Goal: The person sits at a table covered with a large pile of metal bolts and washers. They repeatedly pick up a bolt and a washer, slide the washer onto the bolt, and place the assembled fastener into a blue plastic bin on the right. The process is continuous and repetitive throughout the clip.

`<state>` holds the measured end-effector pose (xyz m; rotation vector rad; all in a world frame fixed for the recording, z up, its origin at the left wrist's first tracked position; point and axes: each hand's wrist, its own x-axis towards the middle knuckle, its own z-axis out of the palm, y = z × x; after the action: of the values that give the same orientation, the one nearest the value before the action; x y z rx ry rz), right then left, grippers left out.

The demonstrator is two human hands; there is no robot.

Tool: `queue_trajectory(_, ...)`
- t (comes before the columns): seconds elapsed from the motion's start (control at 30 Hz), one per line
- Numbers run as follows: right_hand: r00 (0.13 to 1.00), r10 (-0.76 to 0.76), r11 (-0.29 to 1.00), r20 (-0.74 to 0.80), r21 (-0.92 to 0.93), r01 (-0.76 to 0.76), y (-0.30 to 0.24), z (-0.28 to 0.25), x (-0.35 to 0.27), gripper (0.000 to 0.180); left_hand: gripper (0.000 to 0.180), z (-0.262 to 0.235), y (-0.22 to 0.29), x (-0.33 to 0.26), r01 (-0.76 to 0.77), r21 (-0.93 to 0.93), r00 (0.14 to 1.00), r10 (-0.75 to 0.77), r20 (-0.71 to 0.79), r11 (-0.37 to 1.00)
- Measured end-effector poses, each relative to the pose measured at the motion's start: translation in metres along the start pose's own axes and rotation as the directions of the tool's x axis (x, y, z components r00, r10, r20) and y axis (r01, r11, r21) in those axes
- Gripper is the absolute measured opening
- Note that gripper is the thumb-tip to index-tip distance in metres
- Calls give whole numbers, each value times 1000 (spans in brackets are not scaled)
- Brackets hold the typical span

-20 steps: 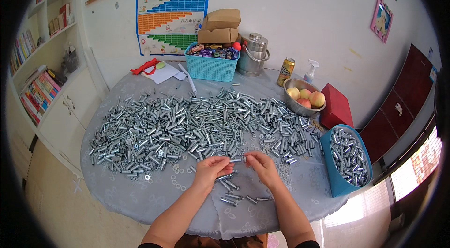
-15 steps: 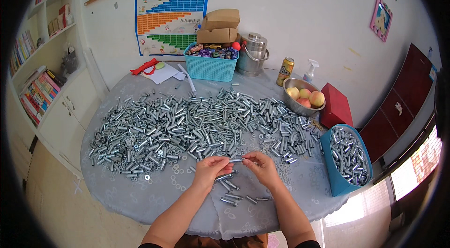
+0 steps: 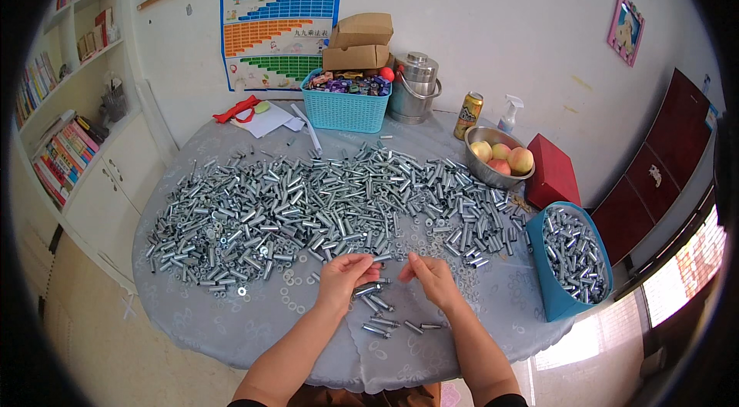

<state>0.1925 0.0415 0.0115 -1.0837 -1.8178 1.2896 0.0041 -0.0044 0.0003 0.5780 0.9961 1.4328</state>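
L hand [image 3: 342, 278] is seen at approx 6 o'clock on the round counter [image 3: 231, 322], fingers curled together and pinched on a small metal sleeve bolt [image 3: 379, 258] held at the fingertips. R hand [image 3: 431, 278] is placed just beside it, at its 3 o'clock, fingers also drawn together near the bolt's other end; whether sth separate is gripped there can't be told, too small. The two hands are nearly touching at the fingertips, w/ the bolt bridged between them.

A small cluster of loose bolts [image 3: 385, 314] is laid on the grey cloth directly under and at 6 o'clock of the hands. The big heap of bolts [image 3: 308, 207] is spread across the counter from 9 to 2 o'clock of the hands, w/ scattered washers [image 3: 292, 278] at its near edge. A blue bin [image 3: 556, 295] filled w/ finished pieces is set at 3 o'clock, well apart from the R hand.

At 12 o'clock, against the wall, a teal basket [image 3: 344, 108], a steel pot [image 3: 416, 87], a drink can [image 3: 467, 115] and a bowl of fruit [image 3: 500, 159] are lined up; a red box [image 3: 553, 174] is set next to the bowl.

Vs. 0.5 s ago: both hands are kept in the same spot, the bolt is held between them as before; only a slight shift of the fingers is noted. The heap and bin are unchanged.
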Motion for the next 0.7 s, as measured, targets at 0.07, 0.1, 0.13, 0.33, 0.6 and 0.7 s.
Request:
queue_trajectory(0.07, 992, -70, 993, -100, 84, 79, -7, 6, 0, 36, 19, -1, 0, 0, -9, -13, 1000, 9, 7, 1000)
queue_trajectory(0.1, 983, -103, 985, -153, 120, 121, -10, 8, 0, 37, 19, 0, 1, 0, -11, -21, 1000, 11, 14, 1000)
queue_trajectory(0.13, 993, -61, 989, -99, 129, 74, -7, 5, 0, 38, 20, 0, 1, 0, -13, -29, 1000, 14, 21, 999)
queue_trajectory(0.33, 995, -61, 988, -75, 140, 71, -9, 6, 1, 48, 19, 1, 1, -1, -26, -12, 999, 27, 18, 1000)
queue_trajectory(0.6, 972, -33, 979, -233, 187, 79, -4, -18, 2, 48, 13, -4, 9, 0, -202, 206, 976, 179, 126, 957)
queue_trajectory(0.7, 868, 1, 923, -497, 335, 190, 2, -42, 6, 44, 8, 6, 11, -13, -268, 436, 953, 168, 253, 859)
